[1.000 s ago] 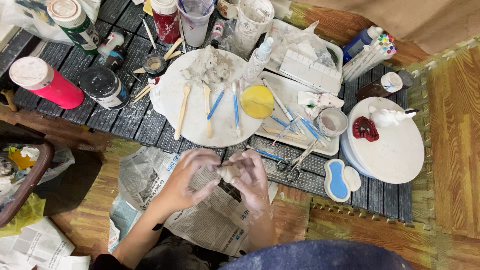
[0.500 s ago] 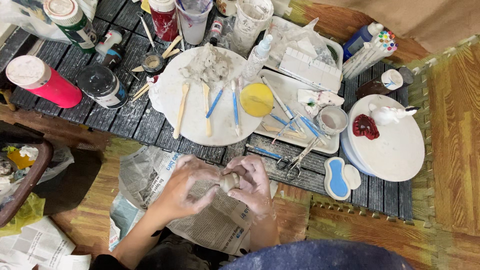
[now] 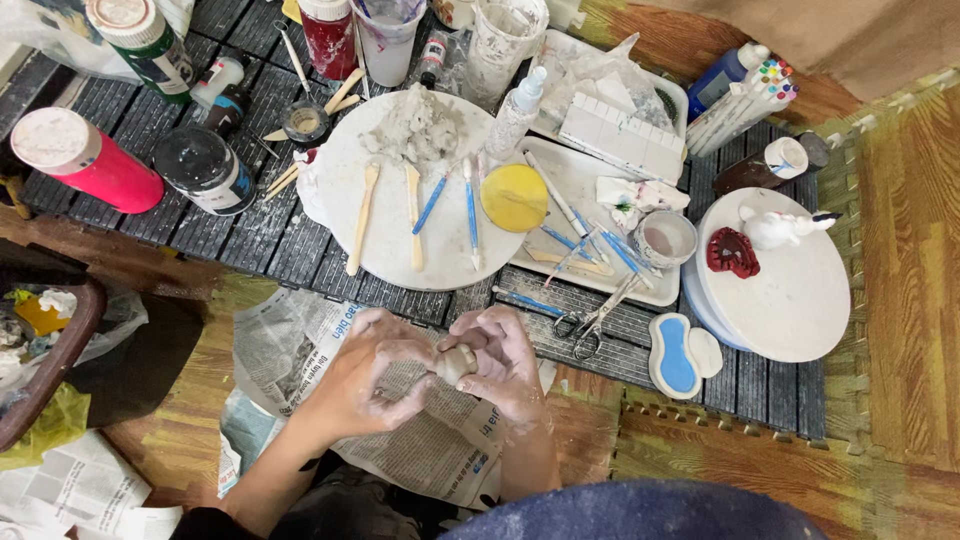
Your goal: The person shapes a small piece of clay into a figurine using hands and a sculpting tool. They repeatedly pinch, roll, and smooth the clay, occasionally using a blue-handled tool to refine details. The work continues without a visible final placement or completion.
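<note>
Bright, even, soft light with faint shadows; sharp focus throughout, slight wide-angle bending at edges.

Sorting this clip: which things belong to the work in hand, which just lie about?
In use: left hand, right hand, clay piece held between both, newspaper beneath.

Lying about: scissors, yellow disc, pink bottle, red figure, marker pack.

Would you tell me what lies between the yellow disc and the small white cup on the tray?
In the head view, blue-handled modelling tools lie on the tray between the yellow disc and the white cup.
</note>
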